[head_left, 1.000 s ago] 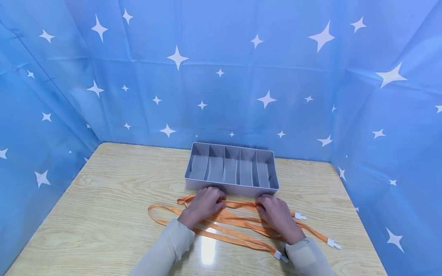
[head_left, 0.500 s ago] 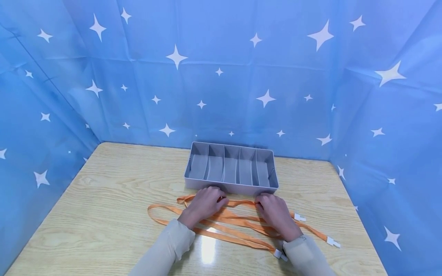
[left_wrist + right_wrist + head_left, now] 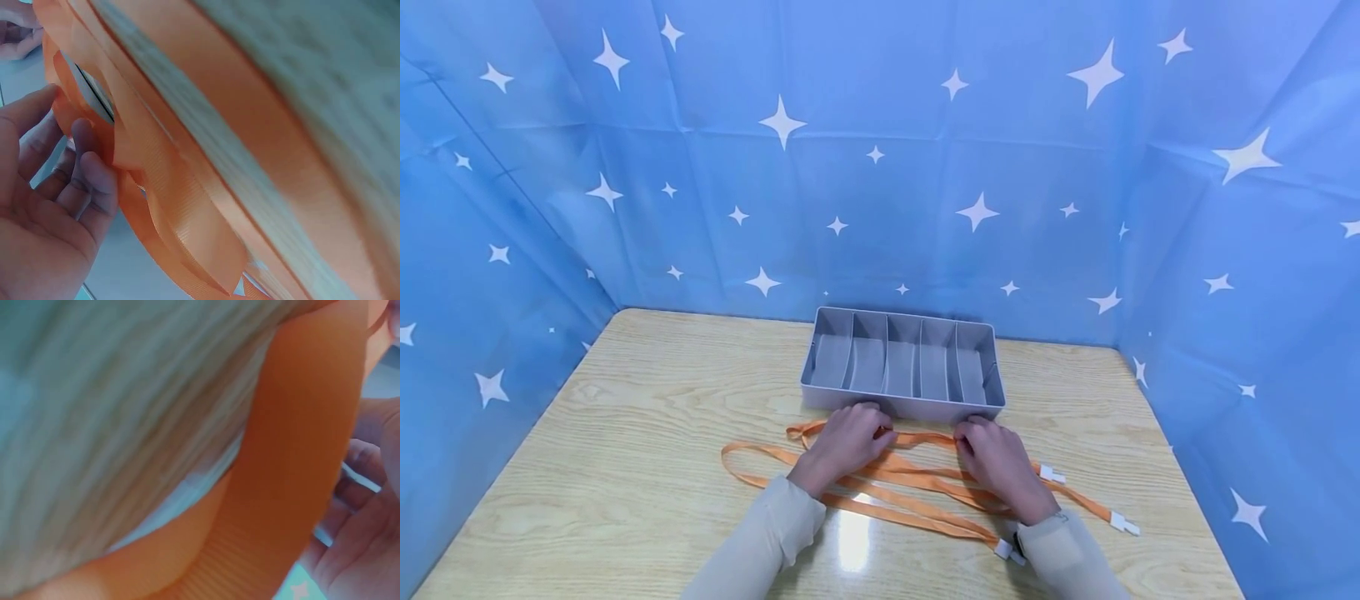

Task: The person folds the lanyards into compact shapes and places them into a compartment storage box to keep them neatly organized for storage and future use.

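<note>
Several orange lanyards with white clips lie across the wooden table in the head view. My left hand (image 3: 847, 437) pinches the far lanyard (image 3: 921, 438) between thumb and finger, near its looped left end. In the left wrist view the left thumb and fingertips (image 3: 55, 94) meet at the orange ribbon, the other fingers loosely bent. To the right, my right hand (image 3: 996, 462) grips the same strand with its fingertips, which the back of the hand mostly hides. Nearer to me lies another lanyard (image 3: 895, 515), its loop out to the left, its white clip (image 3: 1002, 548) beside the right wrist.
A grey organizer box (image 3: 904, 408) with several compartments stands just beyond both hands, its front wall close to the fingers. Two more white clips, one clip (image 3: 1049, 473) and a farther clip (image 3: 1123, 523), point right. A blue star-patterned curtain (image 3: 880, 192) encloses the table (image 3: 625, 467).
Both hands stay nearly in place on the lanyard. The whole scene shifts only very slightly in the head view.
</note>
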